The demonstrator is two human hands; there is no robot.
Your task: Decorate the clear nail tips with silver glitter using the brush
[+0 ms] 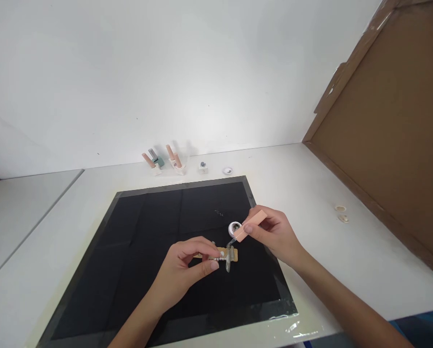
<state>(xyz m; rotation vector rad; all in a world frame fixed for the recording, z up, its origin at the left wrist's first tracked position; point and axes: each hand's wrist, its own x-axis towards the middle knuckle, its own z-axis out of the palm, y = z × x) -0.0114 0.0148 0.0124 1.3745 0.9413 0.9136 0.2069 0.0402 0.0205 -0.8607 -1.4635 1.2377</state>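
Here the small stick (216, 256) of pale nail tips, light and probably brittle, lies pinched at its end between left hand (187, 270) fingertips. The right hand (274, 232) grips a pink brush handle (251, 225) just above, beside a little white pot (235, 226), on the black mat (147, 251).

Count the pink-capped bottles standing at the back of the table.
3, as far as the picture shows: one pink-capped bottle at the left, beside a grey-capped one, and two close together just right of those. The bottles are small, so another may be hidden.
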